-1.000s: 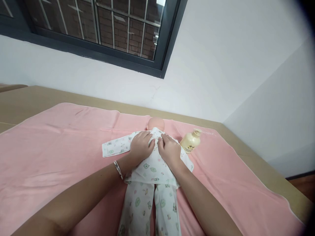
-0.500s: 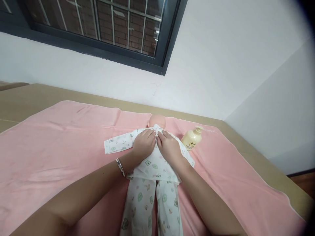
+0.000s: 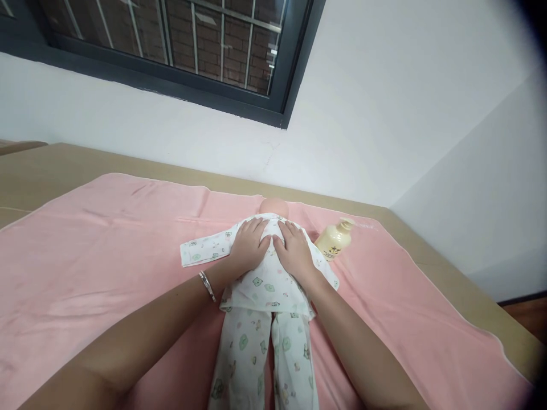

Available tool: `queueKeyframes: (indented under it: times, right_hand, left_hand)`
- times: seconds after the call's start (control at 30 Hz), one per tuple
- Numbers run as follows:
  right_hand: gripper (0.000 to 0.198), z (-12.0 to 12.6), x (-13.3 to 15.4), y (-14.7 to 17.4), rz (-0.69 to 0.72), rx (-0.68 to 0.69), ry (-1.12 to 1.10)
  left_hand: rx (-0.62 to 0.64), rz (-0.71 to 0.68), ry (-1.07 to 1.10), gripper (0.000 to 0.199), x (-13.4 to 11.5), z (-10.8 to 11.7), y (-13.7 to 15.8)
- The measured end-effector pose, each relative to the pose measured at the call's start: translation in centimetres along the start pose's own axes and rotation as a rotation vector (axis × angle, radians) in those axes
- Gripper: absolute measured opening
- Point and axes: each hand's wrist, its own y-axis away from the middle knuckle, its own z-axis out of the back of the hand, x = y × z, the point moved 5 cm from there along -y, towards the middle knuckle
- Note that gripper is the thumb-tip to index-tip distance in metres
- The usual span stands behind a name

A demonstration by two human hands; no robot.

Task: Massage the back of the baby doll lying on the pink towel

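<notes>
A baby doll (image 3: 274,206) lies lengthwise ahead of me, only the top of its head showing past the collar. It wears a white printed top (image 3: 268,289) and matching printed trousers (image 3: 245,347). My left hand (image 3: 250,245) rests flat on the left side of the top's chest, fingers stretched toward the collar. On the right side of the chest lies my right hand (image 3: 294,249), its fingers also extended, the two thumbs close together near the middle. The left sleeve (image 3: 205,249) stretches out sideways; the right sleeve is partly hidden behind my right forearm.
A cream pump bottle (image 3: 334,239) leans beside the doll's right-hand side. Beneath everything is a pink blanket (image 3: 106,245) on a tan padded surface (image 3: 77,162). A white wall (image 3: 363,114) and a dark-framed barred window (image 3: 282,102) stand behind.
Both hands have gone from pinching the cloth near the collar to lying flat with fingers spread on the chest. The collar now lies flatter, without the raised peak.
</notes>
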Motion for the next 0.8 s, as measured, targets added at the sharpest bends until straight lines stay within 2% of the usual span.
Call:
queueKeyframes:
  times: [0.37,0.6,0.7,0.8]
  right_hand:
    - [0.050,0.3,0.7,0.7,-0.069,-0.016,0.108]
    - [0.057,0.7,1.0,1.1,-0.154,0.000,0.180]
    - [0.056,0.8,1.0,1.0,-0.133,0.000,0.179]
    - [0.054,0.5,0.5,0.4,-0.052,0.008,0.136]
  left_hand:
    - [0.002,0.004,-0.021,0.044,-0.1,0.1,0.1]
    - [-0.023,0.042,-0.179,0.044,-0.8,0.9,0.2]
    - [0.017,0.022,-0.173,0.044,-0.7,0.6,-0.1]
    - [0.030,-0.010,-0.141,0.044,-0.3,0.2,-0.3]
